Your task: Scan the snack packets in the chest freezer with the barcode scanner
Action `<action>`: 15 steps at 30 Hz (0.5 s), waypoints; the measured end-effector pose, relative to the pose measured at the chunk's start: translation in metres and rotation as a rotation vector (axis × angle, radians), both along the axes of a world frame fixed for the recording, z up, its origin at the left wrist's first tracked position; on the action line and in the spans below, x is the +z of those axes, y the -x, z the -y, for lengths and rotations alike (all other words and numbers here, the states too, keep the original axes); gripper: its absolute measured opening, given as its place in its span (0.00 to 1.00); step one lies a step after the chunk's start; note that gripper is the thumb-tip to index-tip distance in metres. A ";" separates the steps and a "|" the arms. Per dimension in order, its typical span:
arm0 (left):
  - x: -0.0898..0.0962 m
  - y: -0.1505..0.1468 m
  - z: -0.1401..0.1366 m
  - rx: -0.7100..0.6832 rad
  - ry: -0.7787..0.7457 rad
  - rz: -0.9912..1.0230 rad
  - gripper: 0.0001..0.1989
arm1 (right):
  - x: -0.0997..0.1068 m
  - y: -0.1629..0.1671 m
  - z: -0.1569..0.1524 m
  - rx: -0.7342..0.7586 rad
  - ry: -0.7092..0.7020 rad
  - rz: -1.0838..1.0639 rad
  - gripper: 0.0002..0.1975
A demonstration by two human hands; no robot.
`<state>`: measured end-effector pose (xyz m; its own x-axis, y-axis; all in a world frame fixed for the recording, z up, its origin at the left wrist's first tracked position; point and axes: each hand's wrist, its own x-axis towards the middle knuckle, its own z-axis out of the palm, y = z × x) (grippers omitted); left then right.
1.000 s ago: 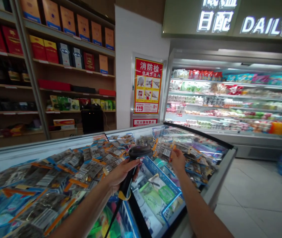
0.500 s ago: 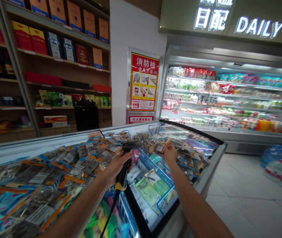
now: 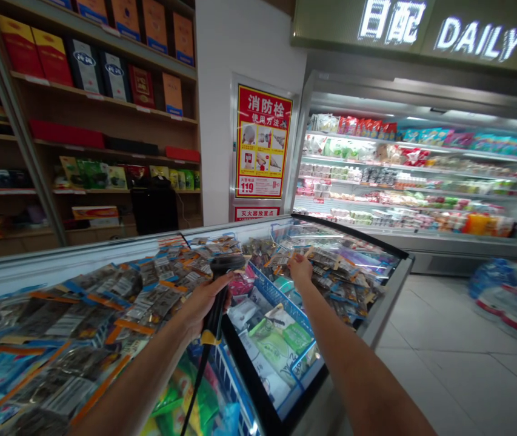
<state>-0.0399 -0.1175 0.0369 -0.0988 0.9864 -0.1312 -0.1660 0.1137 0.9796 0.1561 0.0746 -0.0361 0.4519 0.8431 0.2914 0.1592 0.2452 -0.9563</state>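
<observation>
The barcode scanner [image 3: 222, 284] sits in the left hand [image 3: 201, 303], whose fingers are wrapped closed around its dark handle; its head rises above the hand and points toward the far right, and its black cable [image 3: 194, 387] drops from the handle's yellow-banded base toward the near edge of the view. The scanner is held over the middle of the chest freezer [image 3: 376, 315], just above the seam between its glass lids.

Just right of the scanner and farther away, the right hand [image 3: 300, 268] reaches across the freezer with fingers pinched closed on a small packet [image 3: 306, 254], one of the many packets with orange and blue header cards [image 3: 149, 290] spread over the freezer's glass top. Under the glass between the two forearms, a blue wire basket [image 3: 280, 300] holds green and white frozen-food bags [image 3: 276, 348].

Beyond the freezer, on the far wall, hangs a red fire-hydrant instruction poster [image 3: 263, 142]. To its right runs a lit open chiller [image 3: 413, 175] with rows of packaged goods under an illuminated "DAILY" sign [image 3: 479, 37]. On the far left, wooden shelves [image 3: 103, 145] carry red, yellow, orange and dark boxes. Wrapped packs of bottled water [image 3: 513, 293] stand on the tiled floor [image 3: 444, 375] at the right.
</observation>
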 end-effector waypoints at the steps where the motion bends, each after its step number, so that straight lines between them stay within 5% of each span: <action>1: 0.001 0.002 0.000 0.003 -0.002 -0.004 0.18 | 0.001 0.000 0.001 -0.016 0.024 0.019 0.10; 5: 0.004 0.010 0.001 0.045 0.007 0.011 0.18 | 0.005 -0.001 0.017 -0.039 0.059 0.146 0.06; 11: 0.004 0.018 0.011 0.106 0.029 0.008 0.17 | 0.014 0.022 0.052 -0.032 -0.106 0.499 0.12; 15: 0.006 0.022 0.020 0.108 0.034 0.032 0.16 | 0.016 0.067 0.058 0.262 0.173 0.668 0.12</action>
<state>-0.0616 -0.1375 0.0429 -0.1999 0.9651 -0.1690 -0.2098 0.1263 0.9695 0.0888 0.0169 -0.0198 0.0026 0.9580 0.2868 0.6782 0.2091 -0.7045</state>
